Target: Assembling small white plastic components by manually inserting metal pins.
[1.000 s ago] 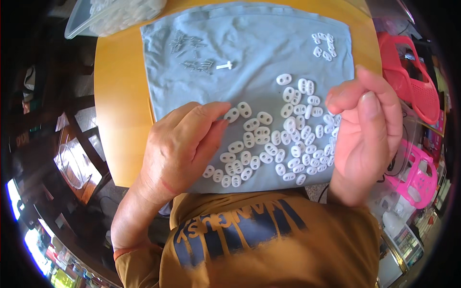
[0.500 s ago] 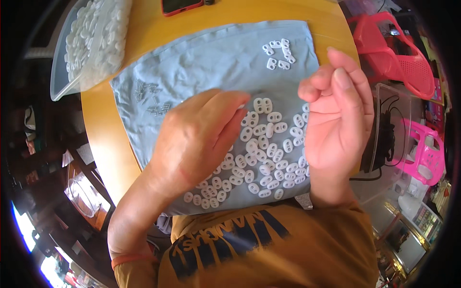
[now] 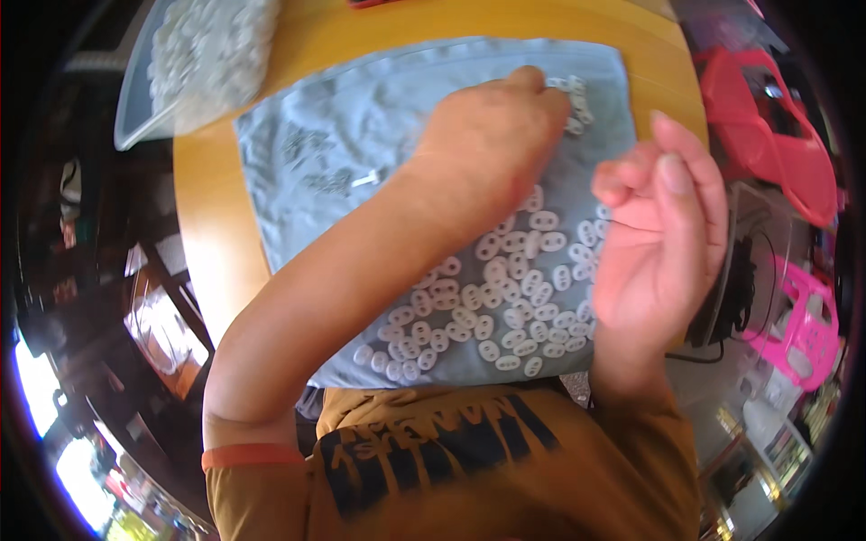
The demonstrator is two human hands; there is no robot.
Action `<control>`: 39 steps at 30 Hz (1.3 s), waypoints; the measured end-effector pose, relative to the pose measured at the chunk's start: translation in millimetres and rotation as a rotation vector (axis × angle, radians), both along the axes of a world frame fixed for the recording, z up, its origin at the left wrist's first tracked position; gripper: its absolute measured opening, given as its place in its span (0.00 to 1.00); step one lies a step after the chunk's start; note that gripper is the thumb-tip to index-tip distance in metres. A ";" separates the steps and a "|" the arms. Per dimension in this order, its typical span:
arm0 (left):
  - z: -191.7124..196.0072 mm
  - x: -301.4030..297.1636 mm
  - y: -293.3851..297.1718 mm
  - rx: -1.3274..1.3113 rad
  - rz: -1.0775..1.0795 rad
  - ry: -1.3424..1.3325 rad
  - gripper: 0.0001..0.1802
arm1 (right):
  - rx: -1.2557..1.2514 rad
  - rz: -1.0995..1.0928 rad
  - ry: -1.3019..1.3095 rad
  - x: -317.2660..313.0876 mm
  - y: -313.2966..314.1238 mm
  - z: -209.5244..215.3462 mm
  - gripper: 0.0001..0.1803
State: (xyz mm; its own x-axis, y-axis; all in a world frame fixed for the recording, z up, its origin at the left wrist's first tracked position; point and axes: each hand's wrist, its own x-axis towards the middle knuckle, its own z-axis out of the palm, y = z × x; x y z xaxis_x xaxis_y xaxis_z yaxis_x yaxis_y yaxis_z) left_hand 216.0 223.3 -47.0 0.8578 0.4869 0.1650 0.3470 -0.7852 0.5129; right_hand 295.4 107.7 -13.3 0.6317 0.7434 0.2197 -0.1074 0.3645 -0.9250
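Note:
My left hand (image 3: 501,135) reaches over the far right part of the grey-blue cloth (image 3: 361,99). It is at a small group of white two-holed pieces (image 3: 579,104); its fingertips are hidden, so what they hold does not show. Palm toward me, my right hand (image 3: 657,243) stays raised at the cloth's right side, loosely curled, index finger up, nothing visible in it. Many white oval two-holed pieces (image 3: 514,290) lie spread across the near half, partly under my left forearm. A small white T-shaped piece (image 3: 366,178) rests beside thin metal bits (image 3: 327,183), perhaps screws.
At the far left of the wooden table (image 3: 203,198), a tub (image 3: 135,99) holds a clear bag of white pieces (image 3: 212,63). The edge of a red phone (image 3: 368,3) shows at the top. A red chair (image 3: 767,126) and a pink chair (image 3: 803,334) stand to the right.
My left hand has moved right and away from me, from over the pieces to the small group. The T-shaped piece is now uncovered. The view has shifted slightly; my right hand keeps its pose.

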 end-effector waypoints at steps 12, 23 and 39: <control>30.4 -81.0 -27.9 -0.425 0.210 -0.406 0.06 | -0.275 0.145 -0.293 -27.1 5.7 -3.1 0.10; 33.7 -160.2 -83.8 -1.242 0.498 -0.562 0.04 | -0.214 0.651 -0.861 -62.1 8.8 13.9 0.12; 20.2 -192.1 -78.2 -1.744 0.461 -0.941 0.09 | -0.029 0.650 -1.034 -92.2 24.1 18.1 0.13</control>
State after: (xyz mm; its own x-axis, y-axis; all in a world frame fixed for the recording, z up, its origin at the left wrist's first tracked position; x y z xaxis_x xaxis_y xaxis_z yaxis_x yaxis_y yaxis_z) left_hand 23.9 145.1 -26.8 0.5946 0.7004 -0.3949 -0.4335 0.6929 0.5761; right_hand 203.2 131.9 4.8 -0.3219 0.8688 0.3761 0.5295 0.4946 -0.6892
